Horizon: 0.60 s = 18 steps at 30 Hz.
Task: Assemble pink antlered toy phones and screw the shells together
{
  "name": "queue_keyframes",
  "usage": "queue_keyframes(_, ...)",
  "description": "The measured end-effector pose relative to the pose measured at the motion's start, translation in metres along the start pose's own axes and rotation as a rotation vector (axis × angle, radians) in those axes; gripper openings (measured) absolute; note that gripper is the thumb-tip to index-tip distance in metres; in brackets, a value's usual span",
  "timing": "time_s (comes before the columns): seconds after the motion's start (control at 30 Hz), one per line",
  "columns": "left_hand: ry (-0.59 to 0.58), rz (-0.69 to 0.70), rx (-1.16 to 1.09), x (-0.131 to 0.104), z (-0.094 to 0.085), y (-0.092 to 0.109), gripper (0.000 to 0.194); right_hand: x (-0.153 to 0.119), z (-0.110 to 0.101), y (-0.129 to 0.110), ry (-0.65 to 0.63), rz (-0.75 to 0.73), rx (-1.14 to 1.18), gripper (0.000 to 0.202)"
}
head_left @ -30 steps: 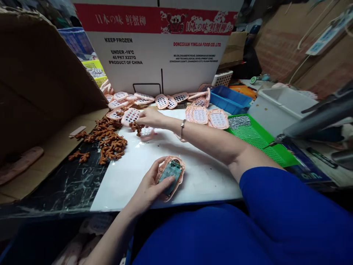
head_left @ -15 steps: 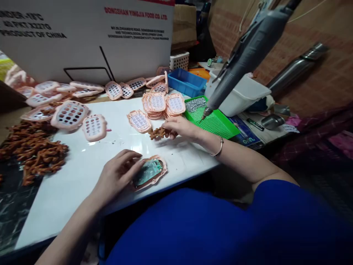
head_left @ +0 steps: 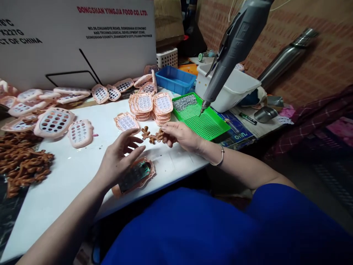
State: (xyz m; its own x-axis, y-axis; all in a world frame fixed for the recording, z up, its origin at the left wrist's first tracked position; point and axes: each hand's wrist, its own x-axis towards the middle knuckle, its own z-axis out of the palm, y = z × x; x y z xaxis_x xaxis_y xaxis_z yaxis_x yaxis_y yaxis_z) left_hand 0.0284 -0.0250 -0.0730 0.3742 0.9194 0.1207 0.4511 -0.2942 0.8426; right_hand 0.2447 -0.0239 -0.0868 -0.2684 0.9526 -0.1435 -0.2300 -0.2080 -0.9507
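Observation:
My right hand (head_left: 180,137) pinches a brown knobbly, branched plastic part (head_left: 151,135) above the white work surface. Fingers apart, my left hand (head_left: 121,152) hovers just left of that part with nothing in it. Below my left hand lies a pink plastic casing (head_left: 150,173), open side up, with a dark and green circuit board (head_left: 134,176) inside; my left hand hides some of it. Beyond my hands, a single pink keypad shell (head_left: 126,122) lies beside stacks of similar pink shells (head_left: 145,103).
A grey electric screwdriver (head_left: 226,60) hangs over a green tray (head_left: 204,123) of small metal screws (head_left: 185,102). Brown parts (head_left: 24,162) are heaped at left, near pink shells (head_left: 79,133). Behind stand a blue basket (head_left: 175,82), a white bin (head_left: 228,92) and a carton (head_left: 110,51).
My left hand has lifted off the circuit board and come near the brown part, fingers spread. My right hand still holds that part, now turned more into view. The camera has swung rightward.

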Motion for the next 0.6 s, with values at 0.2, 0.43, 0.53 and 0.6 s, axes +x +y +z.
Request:
queue_keyframes(0.2,0.108,0.182,0.113,-0.006,0.004,0.002,0.04,-0.008,0.003,0.011,-0.134,-0.095,0.056,0.025)
queue_keyframes(0.43,0.153,-0.086,-0.136,-0.022,0.014,0.023,0.028,-0.01,0.021,0.015,-0.11,-0.254,0.049,0.03)
queue_keyframes(0.53,0.119,-0.188,-0.182,-0.03,0.017,0.033,0.028,-0.011,0.03,0.019,-0.119,-0.255,0.022,0.024)
queue_keyframes(0.6,0.202,-0.161,-0.04,-0.039,0.014,0.031,0.028,-0.011,0.032,0.02,-0.127,-0.219,0.021,0.016)
